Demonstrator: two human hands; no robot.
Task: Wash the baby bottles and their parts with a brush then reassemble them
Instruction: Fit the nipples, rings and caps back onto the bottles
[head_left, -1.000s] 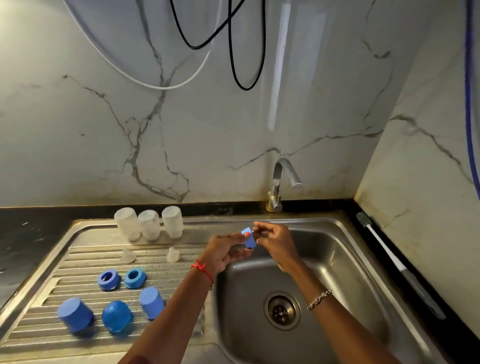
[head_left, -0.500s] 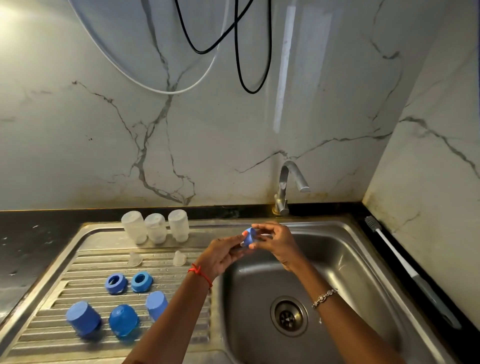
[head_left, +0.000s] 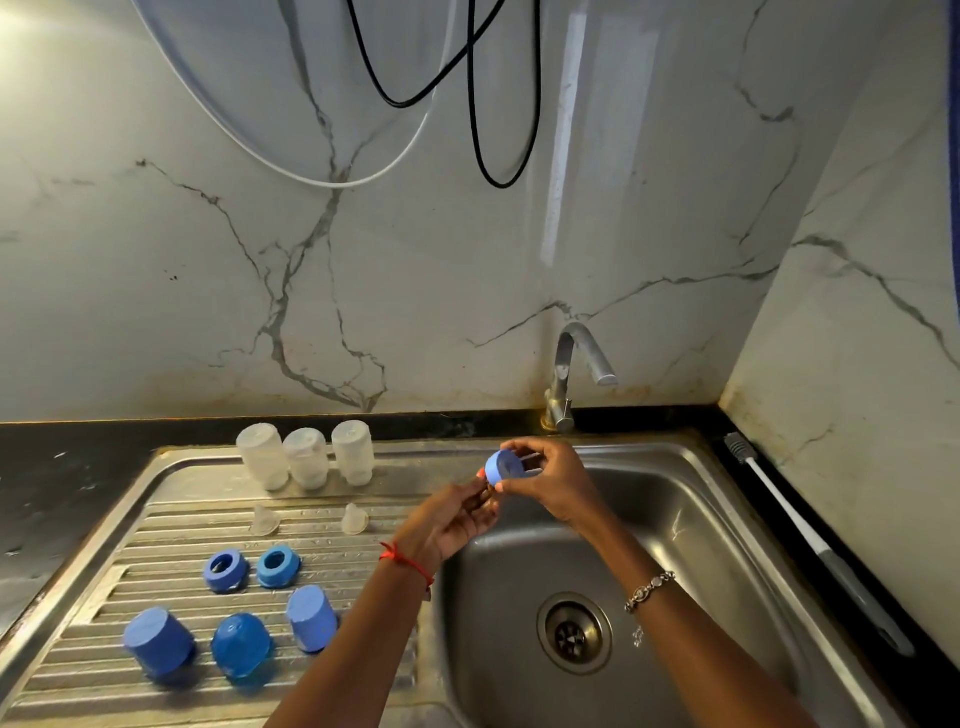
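Note:
My right hand grips a blue screw ring over the sink's left rim. My left hand is just below it, fingertips at the ring's underside, seemingly pinching something small that I cannot make out. Three clear bottles stand upside down at the back of the steel drainboard. Two clear nipples lie in front of them. Nearer me sit two blue rings and three blue caps. A white bottle brush lies on the black counter right of the sink.
The sink basin with its drain is below my hands. A steel tap stands at the back, with no water running. Black and white cables hang on the marble wall. Black counter lies at the left.
Both hands stayed over the sink's left rim. The blue ring has turned in my right hand, so its round face now shows toward the left.

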